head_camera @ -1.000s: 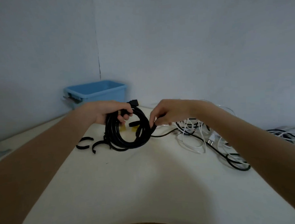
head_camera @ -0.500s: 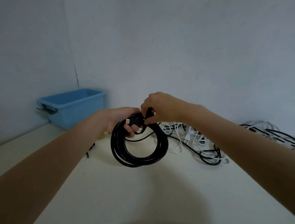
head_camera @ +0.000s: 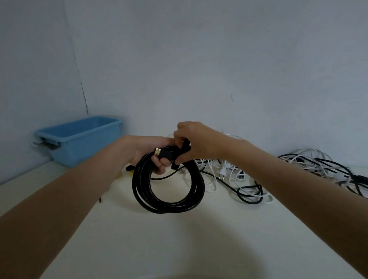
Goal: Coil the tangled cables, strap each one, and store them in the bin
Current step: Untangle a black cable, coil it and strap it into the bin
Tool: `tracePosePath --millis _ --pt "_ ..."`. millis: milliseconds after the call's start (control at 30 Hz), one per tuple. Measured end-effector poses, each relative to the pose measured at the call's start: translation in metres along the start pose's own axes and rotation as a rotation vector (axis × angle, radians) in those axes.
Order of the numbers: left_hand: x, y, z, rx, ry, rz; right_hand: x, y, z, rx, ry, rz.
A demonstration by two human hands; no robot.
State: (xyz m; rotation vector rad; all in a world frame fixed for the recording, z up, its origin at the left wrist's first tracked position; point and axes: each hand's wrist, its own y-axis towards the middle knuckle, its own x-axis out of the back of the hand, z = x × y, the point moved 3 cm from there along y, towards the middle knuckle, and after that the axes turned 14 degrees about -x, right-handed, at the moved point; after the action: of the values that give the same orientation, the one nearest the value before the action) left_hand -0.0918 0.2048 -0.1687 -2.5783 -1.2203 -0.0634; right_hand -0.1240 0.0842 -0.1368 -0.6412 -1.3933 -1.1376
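Nearest, over the middle of the worktop [head_camera: 183, 244], a black coiled cable [head_camera: 168, 195] hangs as a ring of several loops, clear of the surface. The left hand [head_camera: 149, 149] grips the top of the coil, fingers curled through the loops, with the gold-tipped plug [head_camera: 158, 151] lying across them. The right hand [head_camera: 196, 143] pinches a black strap [head_camera: 184, 147] at that same spot (apparently wrapping it round the bundle). If the left grip eases before the strap closes, the loops would likely spring apart; a strap catching only some turns would leave the rest loose. Farther right, toward the back edge, lies the tangle of white and black cables [head_camera: 254, 178]. The blue bin [head_camera: 82, 141] stands at the back left corner.
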Motion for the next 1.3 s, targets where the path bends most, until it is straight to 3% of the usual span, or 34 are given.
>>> tracePosePath --millis 233,700,967,1300 --pt "-0.012 0.0 -0.007 -0.002 0.101 0.078 -0.001 -0.008 -0.014 -0.147 0.203 0.098" --pt "-0.039 0.016 -0.015 0.073 0.32 0.138 0.009 -0.024 -0.032 -0.137 0.003 0.054" --pt "-0.04 0.023 -0.026 -0.221 0.145 -0.11 0.02 -0.032 -0.049 -0.169 0.013 -0.027" --pt "-0.042 0.026 -0.025 -0.299 0.087 -0.129 0.021 -0.034 -0.067 -0.208 0.356 -0.056"
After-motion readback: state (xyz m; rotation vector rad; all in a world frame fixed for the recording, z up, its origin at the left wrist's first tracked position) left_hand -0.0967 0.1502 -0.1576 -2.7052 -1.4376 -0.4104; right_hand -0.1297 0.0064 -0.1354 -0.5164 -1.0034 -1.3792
